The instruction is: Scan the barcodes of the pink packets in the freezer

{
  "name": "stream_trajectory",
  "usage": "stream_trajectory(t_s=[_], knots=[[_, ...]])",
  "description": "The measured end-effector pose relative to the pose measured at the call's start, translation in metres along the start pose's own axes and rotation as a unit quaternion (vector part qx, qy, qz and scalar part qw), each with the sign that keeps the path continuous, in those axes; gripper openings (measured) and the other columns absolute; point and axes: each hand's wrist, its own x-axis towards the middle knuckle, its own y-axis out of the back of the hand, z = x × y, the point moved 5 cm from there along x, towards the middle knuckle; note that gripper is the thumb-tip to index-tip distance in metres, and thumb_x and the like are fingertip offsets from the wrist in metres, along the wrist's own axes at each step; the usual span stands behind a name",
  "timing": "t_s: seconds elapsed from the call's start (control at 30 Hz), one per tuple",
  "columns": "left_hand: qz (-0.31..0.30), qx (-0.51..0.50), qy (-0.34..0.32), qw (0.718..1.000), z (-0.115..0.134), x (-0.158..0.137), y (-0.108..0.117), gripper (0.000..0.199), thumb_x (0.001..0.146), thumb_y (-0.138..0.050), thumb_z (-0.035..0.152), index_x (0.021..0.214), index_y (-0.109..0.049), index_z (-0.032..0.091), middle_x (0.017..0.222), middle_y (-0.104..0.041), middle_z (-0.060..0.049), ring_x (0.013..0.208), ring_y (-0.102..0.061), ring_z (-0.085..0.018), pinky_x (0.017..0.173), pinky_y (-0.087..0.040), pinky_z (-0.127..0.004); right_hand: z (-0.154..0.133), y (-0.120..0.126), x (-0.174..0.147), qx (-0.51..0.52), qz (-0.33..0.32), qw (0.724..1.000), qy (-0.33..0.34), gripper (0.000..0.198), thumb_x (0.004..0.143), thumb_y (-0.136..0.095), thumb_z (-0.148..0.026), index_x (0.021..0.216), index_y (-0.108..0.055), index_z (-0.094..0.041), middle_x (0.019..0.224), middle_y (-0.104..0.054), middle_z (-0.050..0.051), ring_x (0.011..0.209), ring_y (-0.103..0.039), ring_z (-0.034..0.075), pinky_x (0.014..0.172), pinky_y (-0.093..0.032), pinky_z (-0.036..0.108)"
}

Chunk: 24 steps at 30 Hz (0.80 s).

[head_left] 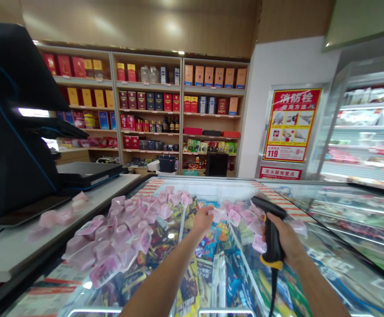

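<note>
1. The left hand reaches forward, fingers bent close together at a small pale pink plastic cup; whether they grip it or only touch it cannot be told.
2. The right hand is wrapped around the handle of a black, pistol-shaped barcode scanner with yellow trim. The scanner's head is uppermost, and a black cable hangs from its base.
3. The cup at the left hand sits at the near-left edge of a smaller cluster of pale pink plastic cups with printed lids, which spreads between the two hands and partly behind the scanner.
4. To the left of the left hand, well apart from it, a larger heap of matching pink cups lies tumbled at various angles, some with their printed lids facing up.
5. Both groups lie over a glass-topped freezer with a white inner wall. Brightly coloured plastic packets show through the glass, sorted by white dividers.
6. Farther left, a white table bears a few blurred pale pink cups, a large black terminal and a flat black box-shaped device.
7. Beyond the freezer stands light wooden shelving filled with red, gold, blue and orange boxes; to its right hang a red-and-yellow printed sign and, farther along, a lit white display case.
</note>
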Motion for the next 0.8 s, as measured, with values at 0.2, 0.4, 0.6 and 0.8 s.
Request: stream_trajectory(t_s=[0.2,0.4,0.6,0.8], knots=[[0.075,0.195,-0.077,0.975,0.027,0.012,0.022,0.026,0.069,-0.048,0.011,0.093,-0.057,0.019,0.102,-0.057,-0.007,0.104,-0.046,-0.021,0.088,-0.034,-0.032,-0.001,-0.002,-0.002,0.013,-0.001,1.0,0.01,0.028,0.062,-0.057,-0.041,0.072,-0.052,-0.014,0.044,-0.055,0.0,0.034,-0.049,0.012,0.031,-0.037,0.02],[0.088,0.298,-0.112,0.944,0.04,0.038,0.072,0.041,0.062,-0.043,-0.004,0.094,-0.056,0.019,0.121,-0.045,-0.008,0.117,-0.031,-0.023,0.098,-0.02,-0.034,0.004,-0.012,-0.005,0.017,-0.039,0.999,-0.004,0.03,0.063,-0.056,-0.042,0.074,-0.052,-0.015,0.043,-0.052,-0.003,0.034,-0.048,0.01,0.034,-0.037,0.02],[0.096,0.309,-0.075,0.943,0.039,0.043,0.093,0.013,0.069,-0.049,0.007,0.068,-0.058,0.017,0.104,-0.054,-0.008,0.108,-0.041,-0.022,0.092,-0.026,-0.036,0.012,-0.028,-0.014,0.0,-0.106,0.994,-0.032,0.034,0.065,-0.052,-0.045,0.08,-0.052,-0.014,0.046,-0.054,-0.001,0.036,-0.049,0.01,0.034,-0.036,0.02],[0.133,0.194,0.001,0.972,0.03,0.039,0.106,0.023,0.078,-0.047,0.029,0.095,-0.053,0.015,0.099,-0.055,-0.004,0.086,-0.053,-0.015,0.075,-0.043,-0.036,0.02,-0.052,-0.031,-0.035,-0.186,0.982,-0.019,0.033,0.069,-0.047,-0.046,0.068,-0.051,-0.013,0.046,-0.055,0.0,0.036,-0.048,0.01,0.035,-0.035,0.02]])
